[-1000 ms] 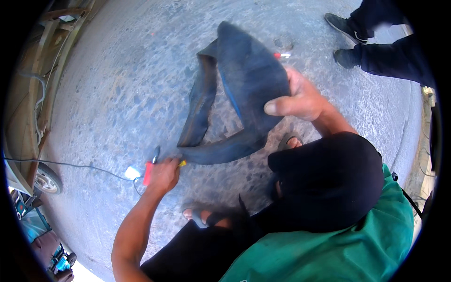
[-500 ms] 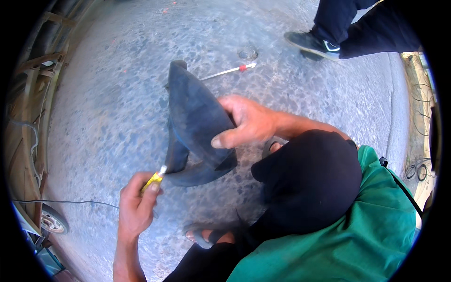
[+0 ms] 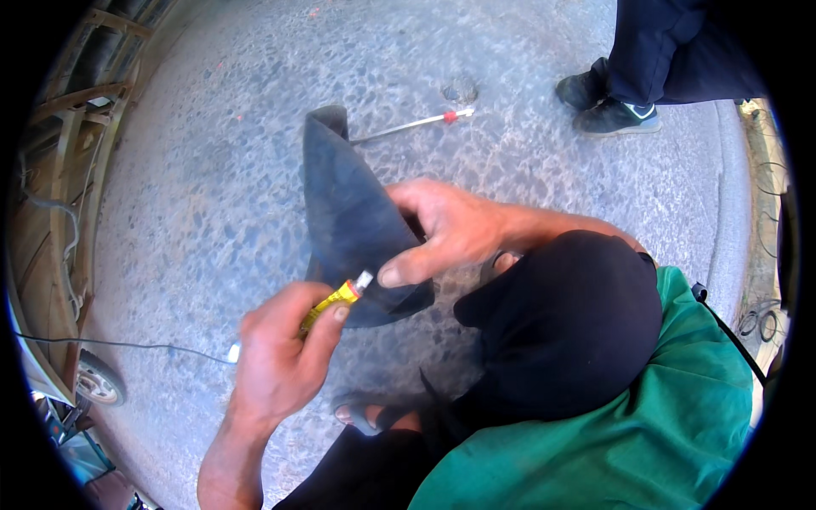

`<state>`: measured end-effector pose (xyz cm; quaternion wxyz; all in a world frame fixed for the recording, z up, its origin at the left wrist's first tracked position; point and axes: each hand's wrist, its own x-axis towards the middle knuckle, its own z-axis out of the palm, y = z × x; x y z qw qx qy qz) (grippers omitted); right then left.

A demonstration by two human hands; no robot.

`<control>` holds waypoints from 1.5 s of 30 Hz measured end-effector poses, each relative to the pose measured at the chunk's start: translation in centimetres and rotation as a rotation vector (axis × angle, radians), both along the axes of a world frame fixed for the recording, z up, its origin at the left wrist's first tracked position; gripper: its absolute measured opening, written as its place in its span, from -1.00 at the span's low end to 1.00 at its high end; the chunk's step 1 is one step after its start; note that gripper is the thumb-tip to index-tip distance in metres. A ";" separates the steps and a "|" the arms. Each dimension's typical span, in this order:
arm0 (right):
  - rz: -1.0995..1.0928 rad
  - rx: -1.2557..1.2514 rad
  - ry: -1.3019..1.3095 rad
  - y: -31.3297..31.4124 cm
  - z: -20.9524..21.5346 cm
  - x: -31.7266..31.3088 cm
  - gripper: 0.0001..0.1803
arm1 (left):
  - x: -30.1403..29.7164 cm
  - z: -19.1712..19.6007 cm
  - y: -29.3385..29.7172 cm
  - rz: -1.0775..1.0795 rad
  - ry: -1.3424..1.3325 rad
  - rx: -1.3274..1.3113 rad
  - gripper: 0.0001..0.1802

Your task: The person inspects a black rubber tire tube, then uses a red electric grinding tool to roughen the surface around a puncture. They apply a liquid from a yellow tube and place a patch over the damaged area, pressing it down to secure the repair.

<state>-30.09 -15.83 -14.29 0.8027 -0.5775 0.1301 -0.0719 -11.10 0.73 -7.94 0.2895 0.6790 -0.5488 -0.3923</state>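
Note:
My left hand is closed around a small yellow glue tube, its pale tip pointing up and to the right. That tip is close to the thumb of my right hand. A dark, limp rubber inner tube hangs bent in front of me, gripped by my right hand along its right edge. The right thumb lies on the rubber's near face; the fingers go behind it and are partly hidden. My left hand and the glue tube cover part of the rubber's lower end.
Beyond the rubber, a thin rod with a red band lies on the rough ground. Another person's dark shoe stands at the far right. On the left are a wooden frame, a wheel and a dark cable. My bent knee is at lower right.
My left hand has brought the glue tube right and slightly up, from the rubber's lower left edge to near my right thumb. The other person's feet have shifted right.

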 end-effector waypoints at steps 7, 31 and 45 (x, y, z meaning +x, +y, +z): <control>0.030 -0.057 0.106 0.0 0.1 -0.5 -0.46 | -1.0 0.1 -0.5 0.006 0.011 0.022 -0.92; 0.112 -0.128 -0.018 1.4 -1.1 -1.0 -0.44 | 1.8 2.1 0.1 0.210 0.287 0.175 -0.87; 0.191 -0.247 -0.038 1.7 -0.1 -0.4 -0.42 | 0.6 4.3 -1.5 -0.134 -0.149 0.049 -0.94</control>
